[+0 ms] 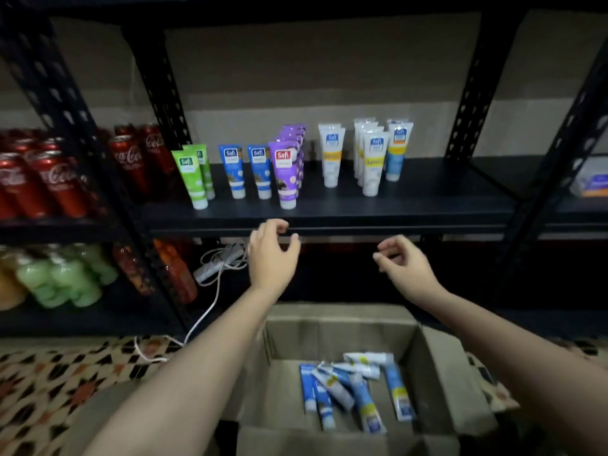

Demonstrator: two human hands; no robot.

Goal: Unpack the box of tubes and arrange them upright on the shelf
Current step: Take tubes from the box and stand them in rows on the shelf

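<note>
An open cardboard box (437, 363) stands on the floor below me, with several blue and white tubes (342, 390) lying loose in its bottom. On the dark shelf (427, 199) several tubes stand upright on their caps: green ones (194, 176), blue ones (245, 171), a purple row (288, 172) and white ones (371, 156). My left hand (273, 255) hovers just below the shelf's front edge, fingers loosely curled and holding nothing. My right hand (404, 261) hangs at the same height to the right, also loosely curled with nothing in it.
Red cola cans (49, 179) fill the shelf bay to the left. Green and orange bottles (65, 278) stand on the lower shelf, beside a white power strip and cord (217, 264). Black slotted uprights (154, 93) frame the bay. A patterned floor (49, 390) lies at the left.
</note>
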